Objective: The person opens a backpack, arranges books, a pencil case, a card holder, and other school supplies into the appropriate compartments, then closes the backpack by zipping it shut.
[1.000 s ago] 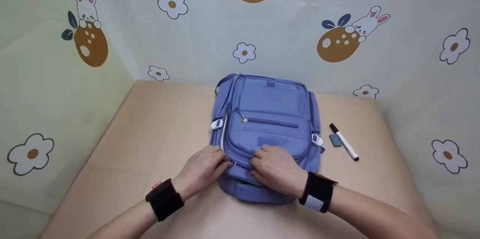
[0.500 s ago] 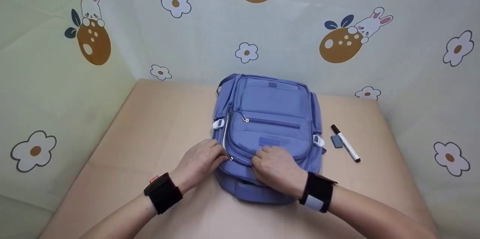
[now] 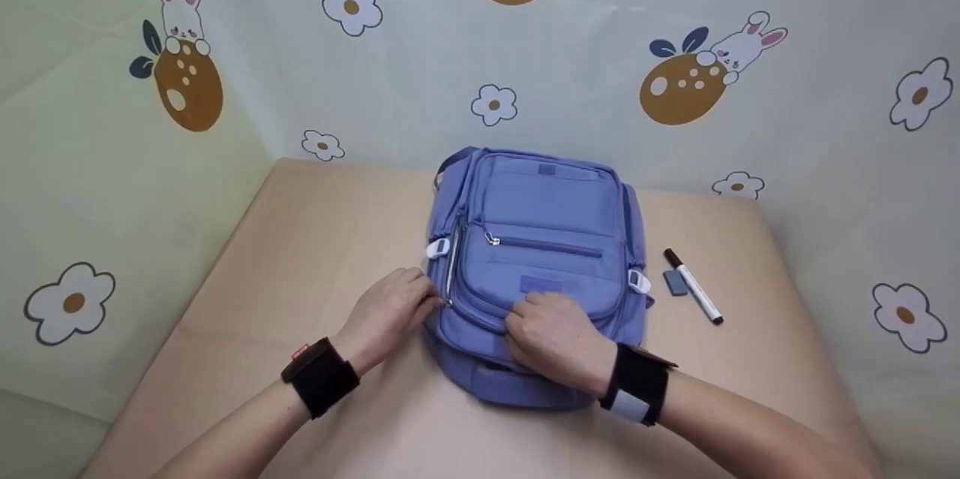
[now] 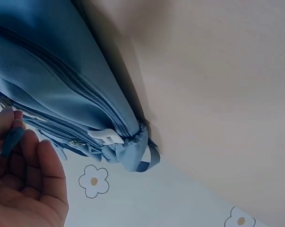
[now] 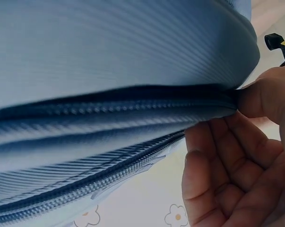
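A blue-purple backpack [image 3: 547, 197] lies front side up on the table. My left hand [image 3: 390, 314] is at its lower left edge, where thumb and finger pinch the blue pull tab [image 4: 12, 141] of a zipper. The metal zipper slider [image 4: 5, 101] shows just above those fingertips in the left wrist view. Along the bag's left side, above the slider, a narrow pale gap [image 3: 451, 269] shows in the zipper line. My right hand [image 3: 559, 336] pinches a fabric fold beside a zipper at the bag's lower front; in the right wrist view its thumb presses this fold [image 5: 218, 106] against the fingers.
Right of the backpack, a white marker [image 3: 697, 291] with a dark cap lies beside a small blue-grey block [image 3: 676, 283]. Behind the beige table [image 3: 315, 239] hangs a pale cloth [image 3: 420, 51] printed with flowers and rabbits.
My left hand has moved up and left around the bag's lower corner, carrying the zipper slider with it. The pale gap above it is shorter. My right hand has stayed in place.
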Tool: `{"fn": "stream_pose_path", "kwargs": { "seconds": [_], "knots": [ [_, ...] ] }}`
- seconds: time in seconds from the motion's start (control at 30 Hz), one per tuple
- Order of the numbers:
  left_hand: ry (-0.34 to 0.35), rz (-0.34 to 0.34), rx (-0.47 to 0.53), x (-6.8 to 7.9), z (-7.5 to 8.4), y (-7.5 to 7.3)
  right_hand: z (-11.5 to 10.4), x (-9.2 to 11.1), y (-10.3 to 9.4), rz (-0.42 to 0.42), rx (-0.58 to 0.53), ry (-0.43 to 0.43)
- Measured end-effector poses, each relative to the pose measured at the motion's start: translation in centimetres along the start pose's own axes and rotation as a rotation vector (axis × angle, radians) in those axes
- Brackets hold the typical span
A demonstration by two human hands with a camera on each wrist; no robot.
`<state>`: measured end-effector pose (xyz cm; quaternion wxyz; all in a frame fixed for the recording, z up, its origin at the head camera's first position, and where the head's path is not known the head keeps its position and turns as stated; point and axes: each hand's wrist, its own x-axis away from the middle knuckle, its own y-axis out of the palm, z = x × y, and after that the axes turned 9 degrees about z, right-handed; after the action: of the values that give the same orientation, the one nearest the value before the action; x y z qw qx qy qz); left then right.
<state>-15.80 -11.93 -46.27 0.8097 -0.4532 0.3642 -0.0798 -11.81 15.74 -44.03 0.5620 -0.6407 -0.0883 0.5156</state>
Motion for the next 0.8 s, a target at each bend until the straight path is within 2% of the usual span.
{"fn": "stream_pose_path", "kwargs": {
  "seconds": [0.17,0.37,0.6,0.8],
  "knots": [
    [0.007,0.01,0.005,-0.1,0.0,0.1,0.0,-0.1,-0.1,-0.015,-0.025,0.019],
    [0.012,0.021,0.022,0.2,0.0,0.2,0.0,-0.7,-0.5,-0.099,-0.046,0.046],
    [0.014,0.011,0.023,0.3,0.0,0.1,-0.3,-2.9,-0.6,-0.196,-0.068,0.077],
    [0.044,0.031,0.025,0.3,-0.1,0.2,-1.1,-4.8,0.3,-0.225,-0.012,0.06]
  ]
}}
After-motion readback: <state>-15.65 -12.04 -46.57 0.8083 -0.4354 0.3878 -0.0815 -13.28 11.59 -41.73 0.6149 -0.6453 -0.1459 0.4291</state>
